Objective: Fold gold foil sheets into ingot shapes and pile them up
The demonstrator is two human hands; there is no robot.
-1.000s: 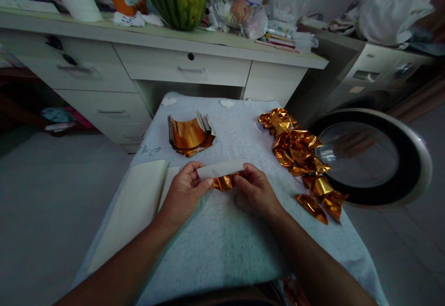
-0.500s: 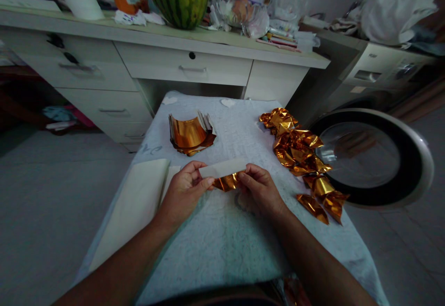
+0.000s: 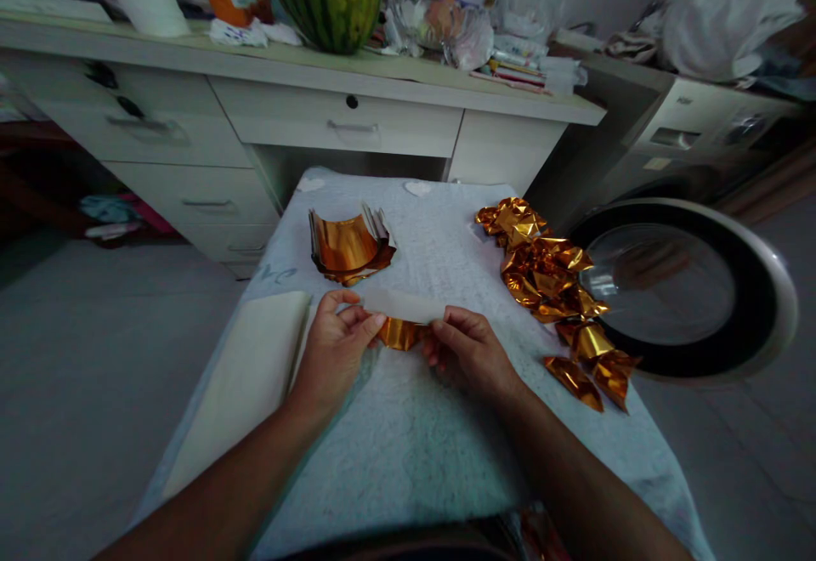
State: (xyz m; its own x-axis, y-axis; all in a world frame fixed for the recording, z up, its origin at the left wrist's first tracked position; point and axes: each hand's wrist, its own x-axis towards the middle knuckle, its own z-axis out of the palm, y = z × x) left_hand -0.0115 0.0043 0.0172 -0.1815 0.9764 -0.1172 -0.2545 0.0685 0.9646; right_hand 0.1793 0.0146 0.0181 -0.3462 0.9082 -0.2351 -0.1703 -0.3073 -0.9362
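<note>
Between my two hands is a sheet of gold foil paper (image 3: 400, 335), its pale back folded up along the top and its shiny gold side showing below. My left hand (image 3: 339, 336) pinches the left end between thumb and fingers. At the other end, my right hand (image 3: 468, 344) grips it the same way, with the fingertips partly hidden. A curved stack of gold foil sheets (image 3: 348, 245) lies beyond my left hand on the cloth-covered table (image 3: 433, 433). Several folded gold foil pieces (image 3: 548, 276) form a pile right of my right hand.
Pale paper sheets (image 3: 255, 365) lie along the table's left edge. Behind stands a white drawer desk (image 3: 344, 127) with a cut watermelon (image 3: 325, 0) and plastic bags on top. On the right, the open door of a washing machine (image 3: 774, 289) reaches close to the table.
The foil paper has shifted slightly left and its right end has dipped. My left hand has moved a little left and up; the fingers of my right hand have shifted their grip.
</note>
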